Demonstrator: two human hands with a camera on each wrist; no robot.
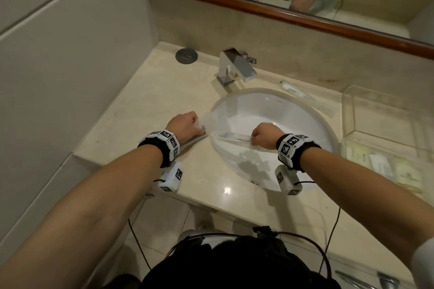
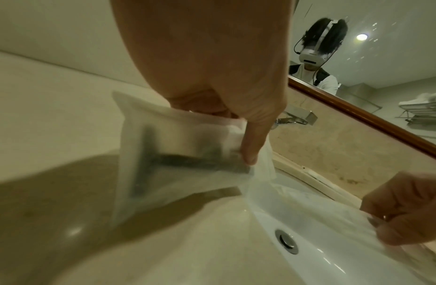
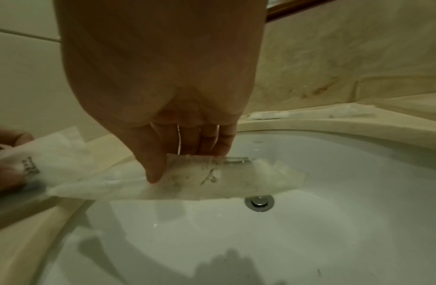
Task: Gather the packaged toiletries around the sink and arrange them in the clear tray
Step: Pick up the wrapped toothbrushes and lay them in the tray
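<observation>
My left hand [image 1: 199,128] pinches a frosted packet with a dark razor [image 2: 178,158] inside, at the sink's left rim. Over the basin, my right hand [image 1: 252,139] pinches a long clear packet [image 3: 212,177] that stretches leftward to the left hand [image 3: 7,164]. I cannot tell whether the left hand holds that one too. The clear tray [image 1: 352,110] stands on the counter to the right of the sink. Several packets [image 1: 394,169] lie at its near side. One more long packet [image 1: 296,91] lies behind the sink, near the faucet.
The white sink [image 1: 312,124] is sunk into a beige counter, with a chrome faucet [image 1: 234,65] behind it and a drain [image 3: 259,202] at its bottom. A wall runs close on the left. A wood-framed mirror [image 1: 281,12] hangs above.
</observation>
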